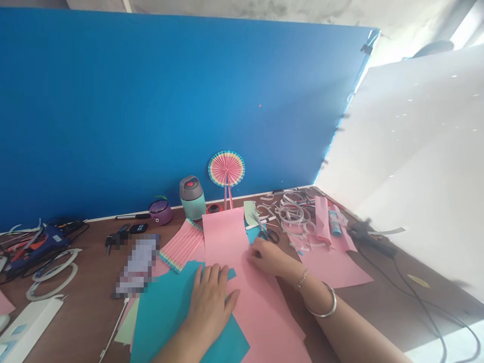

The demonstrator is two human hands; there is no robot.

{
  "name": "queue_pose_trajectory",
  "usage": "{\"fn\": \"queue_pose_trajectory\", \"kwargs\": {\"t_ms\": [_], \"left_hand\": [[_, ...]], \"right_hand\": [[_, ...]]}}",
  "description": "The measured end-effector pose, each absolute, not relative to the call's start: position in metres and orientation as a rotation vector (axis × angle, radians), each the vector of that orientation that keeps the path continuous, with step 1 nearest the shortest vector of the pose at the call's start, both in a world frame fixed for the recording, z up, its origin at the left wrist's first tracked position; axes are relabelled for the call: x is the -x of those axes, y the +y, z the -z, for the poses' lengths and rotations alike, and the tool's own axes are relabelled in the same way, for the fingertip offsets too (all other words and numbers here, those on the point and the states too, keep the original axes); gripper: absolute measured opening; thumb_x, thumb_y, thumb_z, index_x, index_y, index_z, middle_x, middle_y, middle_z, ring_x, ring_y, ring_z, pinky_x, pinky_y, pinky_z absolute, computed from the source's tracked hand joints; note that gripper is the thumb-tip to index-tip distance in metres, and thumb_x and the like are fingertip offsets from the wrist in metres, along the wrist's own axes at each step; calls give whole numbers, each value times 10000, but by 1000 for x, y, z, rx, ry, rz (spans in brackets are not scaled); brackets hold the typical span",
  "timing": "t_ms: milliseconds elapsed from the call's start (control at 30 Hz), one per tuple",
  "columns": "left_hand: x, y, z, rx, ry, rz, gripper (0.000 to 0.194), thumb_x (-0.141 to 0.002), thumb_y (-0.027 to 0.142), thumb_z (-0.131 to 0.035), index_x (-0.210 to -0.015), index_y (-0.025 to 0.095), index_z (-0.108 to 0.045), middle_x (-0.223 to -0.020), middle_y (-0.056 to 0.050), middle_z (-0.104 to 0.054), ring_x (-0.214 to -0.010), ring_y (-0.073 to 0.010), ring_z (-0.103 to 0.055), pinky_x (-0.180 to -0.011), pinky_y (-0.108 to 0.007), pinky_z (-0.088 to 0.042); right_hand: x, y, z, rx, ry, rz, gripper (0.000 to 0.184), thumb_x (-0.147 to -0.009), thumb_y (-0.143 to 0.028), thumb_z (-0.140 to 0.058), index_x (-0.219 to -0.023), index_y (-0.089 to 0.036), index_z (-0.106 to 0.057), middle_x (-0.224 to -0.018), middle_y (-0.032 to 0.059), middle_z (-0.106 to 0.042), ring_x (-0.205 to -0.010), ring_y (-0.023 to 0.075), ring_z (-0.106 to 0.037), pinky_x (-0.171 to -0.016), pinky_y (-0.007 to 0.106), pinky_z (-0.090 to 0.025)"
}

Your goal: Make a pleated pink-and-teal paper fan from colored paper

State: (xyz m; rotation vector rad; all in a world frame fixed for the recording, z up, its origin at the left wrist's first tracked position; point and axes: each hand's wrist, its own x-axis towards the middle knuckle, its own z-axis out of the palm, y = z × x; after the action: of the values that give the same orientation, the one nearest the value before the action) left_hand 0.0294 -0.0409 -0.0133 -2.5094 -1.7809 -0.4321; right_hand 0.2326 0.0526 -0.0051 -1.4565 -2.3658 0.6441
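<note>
My left hand [210, 298] lies flat, fingers stretched out, on a teal paper sheet [162, 312] that overlaps a long pink paper sheet [227, 237]. My right hand [266, 256] rests on the pink sheet's right edge with its fingers curled near a small teal paper scrap [252, 234] and a pair of scissors [269, 234]. Whether those fingers grip anything is hidden. Bracelets circle the right wrist. A pleated pink paper piece [184, 244] lies just left of the pink sheet.
A paper fan [226, 169] leans on the blue backboard. A teal bottle [192, 197], a purple jar [160, 210], a blue glue gun [36, 247], tape rings [56, 272], white paper strips [291, 212], a glue stick [335, 223] and a black cable [419, 297] sit around.
</note>
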Motion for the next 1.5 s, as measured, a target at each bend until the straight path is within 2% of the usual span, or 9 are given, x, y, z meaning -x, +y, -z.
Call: {"fn": "queue_pose_trajectory", "kwargs": {"t_ms": [400, 633, 800, 967, 1100, 1200, 1333, 1500], "left_hand": [[-30, -43, 17, 2484, -1752, 366, 397, -873, 337, -494, -1227, 162, -533, -1057, -83, -609, -999, -265, -527, -998, -531, -323], [-30, -43, 17, 2468, -1710, 363, 400, -862, 324, -514, -1235, 180, -532, -1027, -84, -596, -968, -264, -528, -985, -529, -335], [-30, -42, 16, 2481, -1691, 357, 412, -876, 309, -494, -1287, 273, -497, -974, -64, -576, -951, -252, -522, -964, -532, -341], [-30, -42, 16, 2486, -1707, 339, 409, -870, 307, -505, -1277, 262, -510, -967, -72, -571, -955, -263, -520, -948, -539, -347], [-30, -41, 15, 2485, -1713, 327, 402, -867, 313, -512, -1267, 270, -516, -978, -71, -579, -938, -260, -526, -935, -533, -361], [-30, -41, 18, 2483, -1703, 342, 394, -881, 317, -488, -1263, 221, -511, -1021, -82, -594, -969, -259, -533, -965, -528, -346], [-25, -41, 29, 2490, -1676, 374, 400, -885, 324, -480, -1239, 139, -510, -1099, -114, -609, -1040, -268, -544, -1004, -510, -338], [-22, -42, 43, 2418, -1665, 421, 405, -884, 333, -466, -1218, 111, -525, -1125, -148, -605, -1065, -290, -547, -964, -494, -398]], "right_hand": [[-236, 61, 10, 1414, -2340, -870, 132, -710, -249, -578, -626, -148, -586, -846, 22, -538, -727, 128, -507, -664, 236, -377], [-236, 62, 12, 1510, -2328, -850, 123, -715, -262, -574, -667, -149, -568, -867, 23, -560, -743, 137, -528, -662, 238, -388], [-234, 62, 12, 1528, -2336, -851, 113, -717, -253, -576, -675, -149, -558, -886, 30, -579, -738, 133, -529, -647, 234, -380], [-235, 62, 11, 1524, -2351, -818, 128, -726, -270, -583, -683, -158, -539, -870, 23, -567, -746, 135, -526, -647, 236, -369], [-237, 61, 8, 1627, -2323, -702, 218, -684, -335, -654, -761, -177, -526, -844, 13, -545, -751, 149, -511, -627, 238, -354], [-239, 59, 4, 1774, -2321, -557, 350, -651, -453, -694, -783, -177, -524, -882, 47, -533, -810, 196, -511, -642, 265, -355], [-238, 55, -1, 1912, -2322, -451, 428, -664, -550, -671, -797, -170, -526, -925, 90, -529, -903, 266, -504, -707, 320, -366], [-235, 51, -6, 2014, -2319, -379, 488, -662, -612, -654, -825, -167, -537, -951, 111, -527, -936, 307, -509, -734, 357, -371]]}}
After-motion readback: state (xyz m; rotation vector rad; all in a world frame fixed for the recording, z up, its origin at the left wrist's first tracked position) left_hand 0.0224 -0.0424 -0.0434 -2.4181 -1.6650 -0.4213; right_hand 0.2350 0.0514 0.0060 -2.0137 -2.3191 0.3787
